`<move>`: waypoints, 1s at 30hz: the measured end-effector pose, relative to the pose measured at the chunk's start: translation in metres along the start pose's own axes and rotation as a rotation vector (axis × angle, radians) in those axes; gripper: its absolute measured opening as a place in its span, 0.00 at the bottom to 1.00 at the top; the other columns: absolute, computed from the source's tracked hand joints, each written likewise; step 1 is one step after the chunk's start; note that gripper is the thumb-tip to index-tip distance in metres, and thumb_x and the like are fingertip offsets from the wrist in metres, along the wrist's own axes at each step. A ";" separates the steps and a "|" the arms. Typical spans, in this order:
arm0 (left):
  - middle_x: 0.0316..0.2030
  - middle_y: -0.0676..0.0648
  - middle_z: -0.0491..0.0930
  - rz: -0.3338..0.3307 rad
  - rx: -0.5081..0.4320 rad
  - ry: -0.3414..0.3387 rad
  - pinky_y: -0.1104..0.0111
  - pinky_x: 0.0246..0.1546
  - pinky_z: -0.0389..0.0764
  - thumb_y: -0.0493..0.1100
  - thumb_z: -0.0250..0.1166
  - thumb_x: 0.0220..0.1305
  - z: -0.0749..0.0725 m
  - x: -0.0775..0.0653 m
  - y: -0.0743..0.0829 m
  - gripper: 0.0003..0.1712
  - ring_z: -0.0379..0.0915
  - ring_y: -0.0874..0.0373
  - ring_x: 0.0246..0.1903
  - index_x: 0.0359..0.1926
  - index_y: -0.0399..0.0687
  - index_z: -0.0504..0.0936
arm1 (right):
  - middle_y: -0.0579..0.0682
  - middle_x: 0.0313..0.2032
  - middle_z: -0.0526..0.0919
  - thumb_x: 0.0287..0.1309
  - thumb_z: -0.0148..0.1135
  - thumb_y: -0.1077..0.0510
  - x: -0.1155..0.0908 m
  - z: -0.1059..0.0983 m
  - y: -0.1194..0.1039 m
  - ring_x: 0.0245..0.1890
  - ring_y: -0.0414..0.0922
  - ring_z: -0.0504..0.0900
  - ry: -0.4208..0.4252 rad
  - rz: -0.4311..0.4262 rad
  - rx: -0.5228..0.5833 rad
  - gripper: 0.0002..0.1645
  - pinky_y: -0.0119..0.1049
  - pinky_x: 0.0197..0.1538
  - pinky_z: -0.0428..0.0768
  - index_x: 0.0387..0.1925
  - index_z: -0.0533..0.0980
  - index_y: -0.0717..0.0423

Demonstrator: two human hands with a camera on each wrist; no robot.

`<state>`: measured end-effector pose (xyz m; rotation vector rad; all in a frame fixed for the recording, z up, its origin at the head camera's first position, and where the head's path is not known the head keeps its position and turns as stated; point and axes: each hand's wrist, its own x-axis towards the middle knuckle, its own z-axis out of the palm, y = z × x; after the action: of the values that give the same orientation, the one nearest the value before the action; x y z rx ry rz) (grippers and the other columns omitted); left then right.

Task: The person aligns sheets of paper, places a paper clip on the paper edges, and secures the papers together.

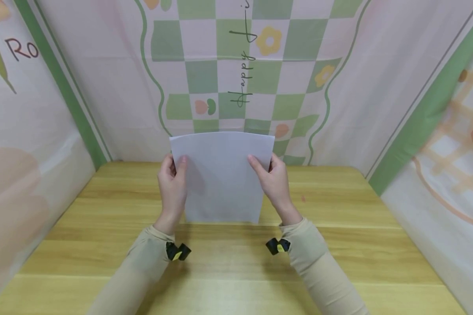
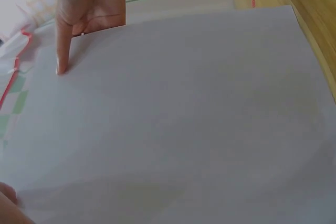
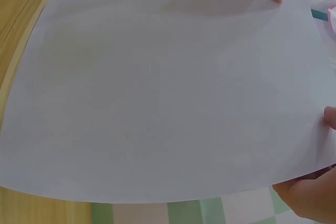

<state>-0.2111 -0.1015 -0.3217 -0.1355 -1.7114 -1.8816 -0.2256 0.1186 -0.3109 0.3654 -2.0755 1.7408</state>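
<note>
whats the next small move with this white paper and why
Probably lower the white paper flat onto the table: the left hand and right hand grip its opposite sides near the top, it is held up rather than lying flat, and wooden surface shows just in front of it.

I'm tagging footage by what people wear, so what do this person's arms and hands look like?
The left sleeve and right sleeve are long, plain and beige, reaching the wrists. The left device and right device, on the inner side of the wrists, are angular, black and yellow. The left hand and right hand wear no gloves. No cables show.
</note>
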 end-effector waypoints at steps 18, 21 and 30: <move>0.45 0.42 0.77 0.009 -0.018 0.020 0.70 0.45 0.71 0.41 0.53 0.70 0.003 0.001 0.010 0.16 0.73 0.59 0.44 0.50 0.32 0.74 | 0.60 0.43 0.83 0.61 0.61 0.53 0.001 0.002 -0.007 0.38 0.44 0.82 -0.001 0.009 0.024 0.19 0.31 0.39 0.79 0.46 0.75 0.64; 0.46 0.42 0.77 0.014 -0.024 0.019 0.70 0.46 0.72 0.41 0.53 0.70 0.002 0.002 0.010 0.16 0.73 0.59 0.44 0.51 0.32 0.74 | 0.60 0.43 0.83 0.62 0.61 0.52 0.001 0.001 -0.008 0.38 0.44 0.82 0.000 0.009 0.021 0.19 0.32 0.39 0.79 0.46 0.75 0.64; 0.43 0.46 0.78 0.044 -0.043 0.013 0.69 0.47 0.73 0.42 0.54 0.70 0.002 0.002 0.012 0.16 0.74 0.58 0.43 0.49 0.33 0.74 | 0.58 0.41 0.82 0.61 0.61 0.51 0.001 0.001 -0.011 0.37 0.43 0.81 0.009 0.007 0.015 0.19 0.33 0.38 0.78 0.45 0.75 0.62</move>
<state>-0.2074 -0.1006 -0.3097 -0.1760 -1.6471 -1.8834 -0.2220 0.1157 -0.3010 0.3549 -2.0610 1.7595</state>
